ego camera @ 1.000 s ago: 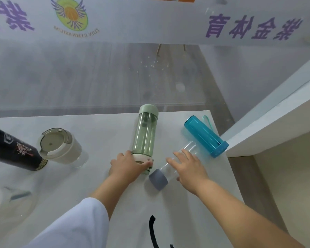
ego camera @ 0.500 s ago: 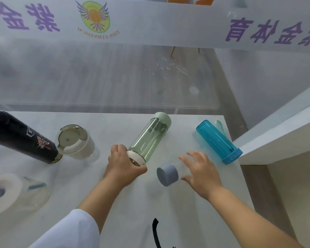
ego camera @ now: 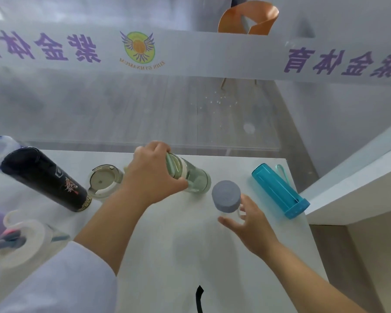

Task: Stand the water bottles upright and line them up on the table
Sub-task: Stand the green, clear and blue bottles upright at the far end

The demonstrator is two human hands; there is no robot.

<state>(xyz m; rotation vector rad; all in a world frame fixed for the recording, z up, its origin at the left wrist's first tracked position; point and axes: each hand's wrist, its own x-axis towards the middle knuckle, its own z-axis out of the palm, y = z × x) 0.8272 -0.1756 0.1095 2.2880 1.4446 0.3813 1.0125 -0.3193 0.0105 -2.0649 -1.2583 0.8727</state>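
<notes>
1. Left hand (ego camera: 152,177) clenched round the upper body of the green bottle (ego camera: 190,177); the bottle is tipped, its base end toward the desk (ego camera: 167,245) near centre. Whether the base touches the desk I cannot tell.
2. Right hand (ego camera: 248,222) half-curled about the clear bottle (ego camera: 229,206) with the grey cap (ego camera: 226,196). Fingers (ego camera: 229,222) lie against the lower body, thumb on the far side. It looks like a light grip, not a full clench. The cap faces the camera, so the bottle reads as near upright, just right of the green one.
3. Blue bottle (ego camera: 278,188) lies on its side near the desk's right edge, loop strap at the far end, untouched.
4. Black flask (ego camera: 43,177) lies on its side at left. A short clear bottle (ego camera: 104,180) with a pale lid stands beside it, apparently upright.
5. More bottles at the far left and lower left, blurred; their attitude is not readable.
6. Handling, judged: the clear bottles look empty, so light and rigid. Smooth plastic or glass walls are likely slippery and easy to knock once standing.
7. Best hold is mid-body, fingers wrapped round. Caps could turn if gripped.
8. Black flask probably metal and heavier; take it at the middle.
9. Blue bottle sits close to the edge and could roll; hold the body, not the strap.
</notes>
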